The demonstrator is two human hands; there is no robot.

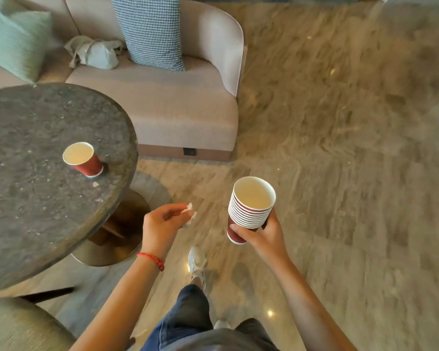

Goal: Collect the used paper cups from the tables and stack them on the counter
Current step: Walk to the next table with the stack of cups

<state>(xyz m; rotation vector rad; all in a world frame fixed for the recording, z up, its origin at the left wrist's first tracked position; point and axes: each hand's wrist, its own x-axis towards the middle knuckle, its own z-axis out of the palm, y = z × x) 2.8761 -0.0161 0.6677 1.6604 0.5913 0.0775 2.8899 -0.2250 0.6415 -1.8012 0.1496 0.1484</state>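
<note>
One red paper cup (83,159) with a white rim stands upright near the right side of a round dark stone table (36,211). My right hand (262,233) grips a stack of several nested red paper cups (250,207) from below, held upright over the floor. My left hand (162,224) pinches a small crumpled white tissue (189,214) between thumb and fingers, just right of the table's edge and below the lone cup.
A beige sofa (178,107) with a houndstooth cushion (152,31), a green cushion (18,44) and a grey bag (96,53) stands behind the table. A green chair (18,328) sits at the lower left. Polished marble floor (340,148) spreads to the right. My foot (197,262) is mid-step.
</note>
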